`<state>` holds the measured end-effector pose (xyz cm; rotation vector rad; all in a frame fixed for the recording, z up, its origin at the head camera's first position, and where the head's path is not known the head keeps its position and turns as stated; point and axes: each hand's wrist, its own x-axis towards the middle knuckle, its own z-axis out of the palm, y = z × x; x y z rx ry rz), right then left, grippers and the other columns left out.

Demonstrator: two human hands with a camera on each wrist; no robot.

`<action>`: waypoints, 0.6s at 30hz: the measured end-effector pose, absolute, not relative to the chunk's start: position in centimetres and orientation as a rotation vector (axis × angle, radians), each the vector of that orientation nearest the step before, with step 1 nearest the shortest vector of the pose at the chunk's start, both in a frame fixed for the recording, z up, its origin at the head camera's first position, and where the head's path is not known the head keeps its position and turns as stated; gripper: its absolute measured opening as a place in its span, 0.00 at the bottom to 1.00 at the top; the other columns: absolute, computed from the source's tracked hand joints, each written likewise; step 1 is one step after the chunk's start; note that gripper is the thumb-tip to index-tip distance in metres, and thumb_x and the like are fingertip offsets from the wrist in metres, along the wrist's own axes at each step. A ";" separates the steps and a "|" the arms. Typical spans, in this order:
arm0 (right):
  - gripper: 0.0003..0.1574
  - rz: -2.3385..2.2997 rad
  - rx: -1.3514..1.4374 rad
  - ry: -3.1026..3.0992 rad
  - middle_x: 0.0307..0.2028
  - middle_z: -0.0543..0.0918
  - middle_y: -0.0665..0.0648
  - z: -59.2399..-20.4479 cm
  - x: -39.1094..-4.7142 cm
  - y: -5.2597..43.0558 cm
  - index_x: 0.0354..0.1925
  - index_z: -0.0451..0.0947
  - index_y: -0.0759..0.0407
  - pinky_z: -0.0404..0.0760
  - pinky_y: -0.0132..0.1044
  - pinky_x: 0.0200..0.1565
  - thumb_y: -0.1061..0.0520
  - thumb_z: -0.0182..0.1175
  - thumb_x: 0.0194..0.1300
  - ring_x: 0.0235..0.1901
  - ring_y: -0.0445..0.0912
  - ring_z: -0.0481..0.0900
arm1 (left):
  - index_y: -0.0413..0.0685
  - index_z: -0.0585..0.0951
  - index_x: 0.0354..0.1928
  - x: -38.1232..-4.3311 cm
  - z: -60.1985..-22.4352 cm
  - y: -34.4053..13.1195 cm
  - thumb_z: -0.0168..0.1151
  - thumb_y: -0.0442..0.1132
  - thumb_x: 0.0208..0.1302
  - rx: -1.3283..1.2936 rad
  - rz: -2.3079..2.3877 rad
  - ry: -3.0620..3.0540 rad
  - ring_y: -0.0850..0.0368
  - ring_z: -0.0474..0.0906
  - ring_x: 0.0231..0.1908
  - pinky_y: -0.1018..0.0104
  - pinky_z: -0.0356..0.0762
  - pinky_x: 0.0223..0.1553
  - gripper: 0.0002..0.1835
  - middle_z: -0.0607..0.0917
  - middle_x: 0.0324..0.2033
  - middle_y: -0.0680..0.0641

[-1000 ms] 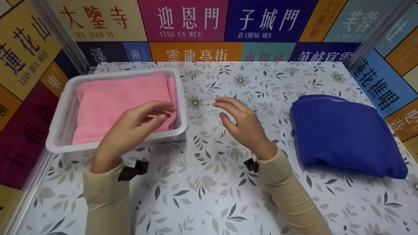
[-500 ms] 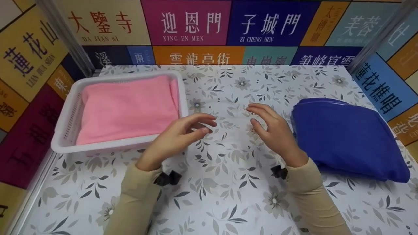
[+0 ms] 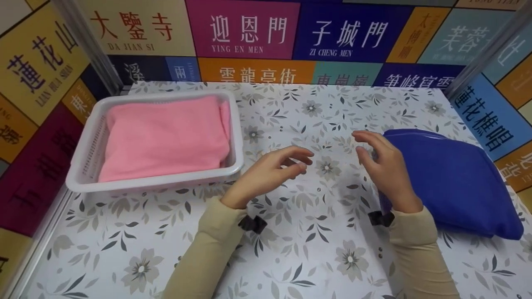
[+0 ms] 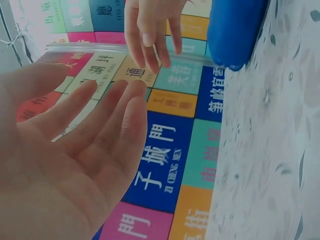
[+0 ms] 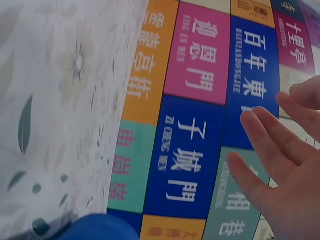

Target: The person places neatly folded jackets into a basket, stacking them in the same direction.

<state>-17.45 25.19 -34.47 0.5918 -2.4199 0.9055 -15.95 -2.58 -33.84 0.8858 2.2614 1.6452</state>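
Both hands are seen raised above the worktop (image 3: 291,249), palms turned toward each other, with nothing held in either. Left hand (image 3: 266,174) is noted near the middle of the worktop, just to the right of the white basket (image 3: 89,153); its fingers are loosely bent and spread, and the palm is shown bare in the left wrist view (image 4: 65,165). Right hand (image 3: 384,170) is found at the left edge of the folded blue cloth (image 3: 453,182), its fingers relaxed and slightly curved; whether the back of the hand touches the cloth cannot be told. In the right wrist view the fingers (image 5: 280,165) are seen extended and apart, with a corner of the blue cloth (image 5: 100,230) at the lower edge. Blue cloth is laid on the right side of the worktop, well apart from the basket. A folded pink cloth (image 3: 166,137) is contained in the basket, which is placed on the left side of the worktop. Beige sleeves (image 3: 208,253) are worn on both forearms. Coloured panels bearing lettering (image 3: 249,31) are fixed behind and beside the worktop
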 end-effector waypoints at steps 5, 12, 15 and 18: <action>0.18 0.916 0.442 -2.445 0.45 0.78 0.48 -33.8 -17.7 27.7 0.52 0.75 0.48 0.65 0.28 0.49 0.54 0.54 0.63 0.47 0.43 0.73 | 0.60 0.74 0.51 -16.7 -34.5 -0.4 0.53 0.44 0.63 0.880 1.653 2.240 0.66 0.76 0.39 0.70 0.74 0.40 0.14 0.79 0.43 0.56; 0.20 0.963 0.177 -2.603 0.49 0.77 0.49 -33.1 -17.3 31.6 0.55 0.72 0.44 0.67 0.33 0.50 0.48 0.51 0.64 0.48 0.38 0.72 | 0.60 0.74 0.52 -17.6 -35.9 2.0 0.53 0.45 0.63 0.797 1.698 2.133 0.59 0.78 0.38 0.68 0.75 0.36 0.14 0.79 0.42 0.57; 0.23 0.958 0.084 -2.692 0.51 0.75 0.52 -33.0 -16.9 33.5 0.57 0.69 0.44 0.67 0.34 0.49 0.44 0.49 0.64 0.48 0.35 0.71 | 0.60 0.73 0.52 -17.8 -36.4 3.3 0.54 0.46 0.63 0.742 1.731 2.092 0.58 0.78 0.38 0.67 0.76 0.36 0.15 0.79 0.43 0.55; 0.25 0.972 0.028 -2.724 0.52 0.75 0.52 -32.9 -16.6 35.3 0.59 0.68 0.45 0.65 0.28 0.47 0.44 0.48 0.65 0.47 0.32 0.69 | 0.60 0.73 0.52 -18.1 -37.0 4.7 0.54 0.45 0.62 0.705 1.754 2.064 0.59 0.78 0.37 0.68 0.76 0.35 0.16 0.79 0.43 0.54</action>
